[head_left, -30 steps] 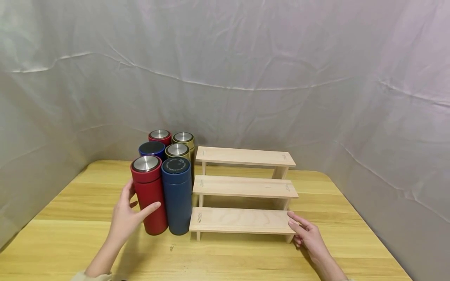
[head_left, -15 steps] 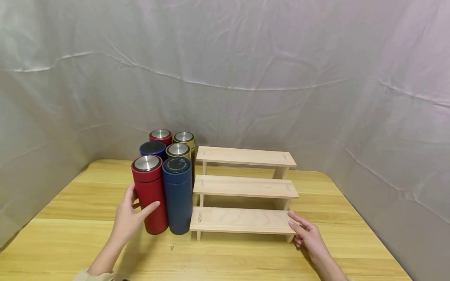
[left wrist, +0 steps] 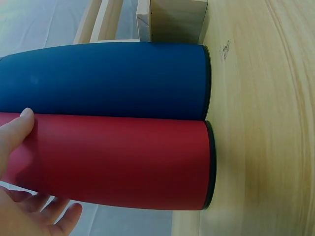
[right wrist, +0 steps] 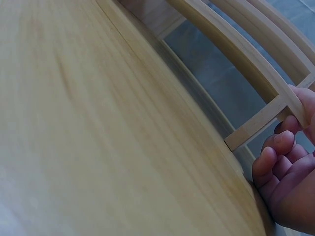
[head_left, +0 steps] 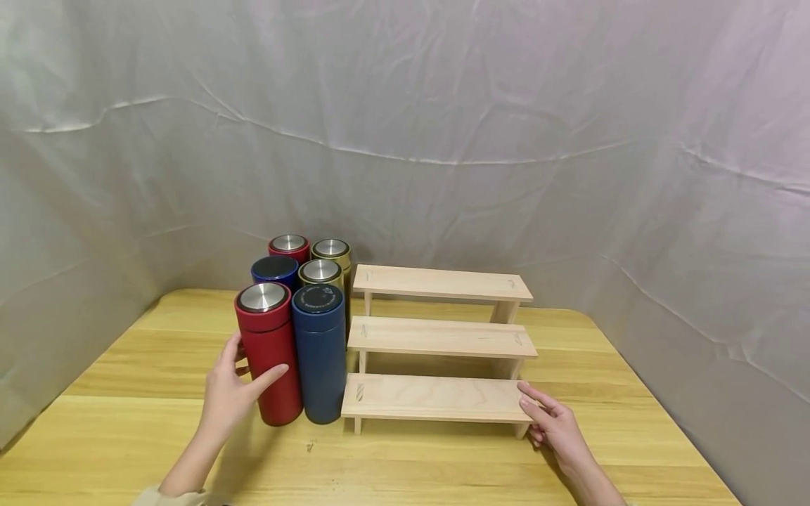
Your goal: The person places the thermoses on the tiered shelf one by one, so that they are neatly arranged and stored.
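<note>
Upright in the head view, a red thermos flask (head_left: 267,341) with a steel-topped lid stands at the front left. My left hand (head_left: 226,393) is around its lower body, thumb across the front and fingers at the far left side. Against its right side is a matte blue thermos flask (head_left: 319,365); in the left wrist view the two bases stand level on the table. A three-step wooden display stand (head_left: 436,397) is right of the flasks. My right hand (head_left: 557,429) pinches the right end of its lowest step, with fingers curled below the board in the right wrist view.
Behind the front pair stand several more flasks: a glossy blue one (head_left: 275,268), a red one (head_left: 288,244) and gold ones, including a gold flask (head_left: 331,249) at the back. Grey cloth (head_left: 443,140) hangs behind the wooden table (head_left: 405,471).
</note>
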`<state>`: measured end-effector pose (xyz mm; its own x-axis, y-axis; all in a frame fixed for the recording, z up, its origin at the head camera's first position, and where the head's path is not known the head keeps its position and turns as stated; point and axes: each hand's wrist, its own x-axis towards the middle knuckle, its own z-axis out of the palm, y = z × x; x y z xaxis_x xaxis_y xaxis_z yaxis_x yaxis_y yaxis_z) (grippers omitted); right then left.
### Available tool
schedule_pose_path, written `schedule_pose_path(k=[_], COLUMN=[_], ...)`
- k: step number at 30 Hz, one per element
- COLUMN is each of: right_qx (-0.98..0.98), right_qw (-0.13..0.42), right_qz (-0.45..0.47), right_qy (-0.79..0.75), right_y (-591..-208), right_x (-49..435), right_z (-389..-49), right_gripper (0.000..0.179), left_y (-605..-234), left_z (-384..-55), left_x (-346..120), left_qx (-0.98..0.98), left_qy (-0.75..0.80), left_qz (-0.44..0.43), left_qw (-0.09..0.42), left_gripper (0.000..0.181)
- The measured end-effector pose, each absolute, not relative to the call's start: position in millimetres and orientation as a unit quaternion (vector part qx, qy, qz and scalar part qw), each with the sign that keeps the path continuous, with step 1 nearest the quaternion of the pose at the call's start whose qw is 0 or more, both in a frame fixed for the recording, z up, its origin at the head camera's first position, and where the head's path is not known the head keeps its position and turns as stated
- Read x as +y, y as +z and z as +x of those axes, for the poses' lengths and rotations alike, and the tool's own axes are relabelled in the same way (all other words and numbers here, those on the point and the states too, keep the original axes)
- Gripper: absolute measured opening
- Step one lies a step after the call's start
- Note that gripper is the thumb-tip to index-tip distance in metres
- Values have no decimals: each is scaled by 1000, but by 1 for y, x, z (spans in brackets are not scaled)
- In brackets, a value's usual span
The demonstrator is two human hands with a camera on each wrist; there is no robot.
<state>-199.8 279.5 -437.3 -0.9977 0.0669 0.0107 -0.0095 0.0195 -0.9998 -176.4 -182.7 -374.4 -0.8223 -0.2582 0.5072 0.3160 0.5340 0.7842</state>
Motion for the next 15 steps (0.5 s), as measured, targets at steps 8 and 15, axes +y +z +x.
schedule_pose_path(k=[8,15], right_qx=[-716,-721], right_qw=[26,22], right_qz=[-19,-21], right_qy=[698,692], right_y=[-438,-437], right_x=[280,280], right_z=[-200,-201], right_gripper=[33,36], left_y=[-383,-447], left_z=[-182,-225], left_x=[-189,-221], left_qx=[-830,-837], left_qy=[-470,-442], left_qz=[4,13], left_qw=[300,324], left_gripper=[64,68])
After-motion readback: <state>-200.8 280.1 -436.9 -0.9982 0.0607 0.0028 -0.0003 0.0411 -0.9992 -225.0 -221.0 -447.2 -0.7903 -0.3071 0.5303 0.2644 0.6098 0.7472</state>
